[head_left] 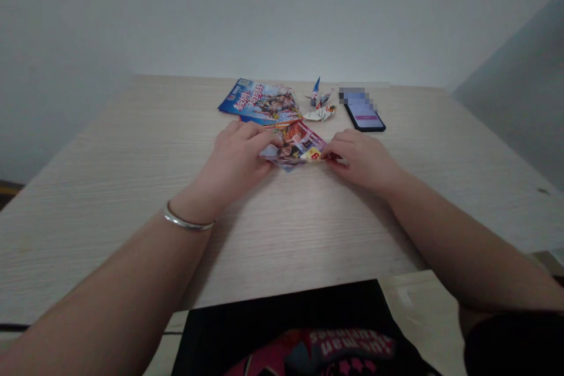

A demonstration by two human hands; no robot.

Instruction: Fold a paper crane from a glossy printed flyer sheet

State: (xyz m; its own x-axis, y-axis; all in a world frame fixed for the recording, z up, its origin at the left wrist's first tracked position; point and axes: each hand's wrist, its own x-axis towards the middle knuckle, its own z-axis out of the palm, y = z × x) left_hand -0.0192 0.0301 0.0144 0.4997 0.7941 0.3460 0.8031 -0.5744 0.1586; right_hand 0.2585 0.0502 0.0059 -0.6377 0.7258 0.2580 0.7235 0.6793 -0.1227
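Here we are at the pale wood-grain table (132, 158), and the brightly printed, multicoloured paper sheet (294, 144) lies right between my two hands, near the middle. My right hand (363, 158) has thumb and forefinger pinched on its right corner, close by a yellow patch with a red figure on it. Over on the left, my left hand (240, 150) curls its fingers over the sheet's left end; whether they pinch or merely press, I can't tell. A silver metal bangle (187, 225) circles that wrist. Just beyond the sheet, far left, there's the glossy blue printed leaflet (253, 98); to its right, a folded paper figure with a blue spike (315, 94), and farther right, the black rectangular smartphone (368, 117), screen lit.
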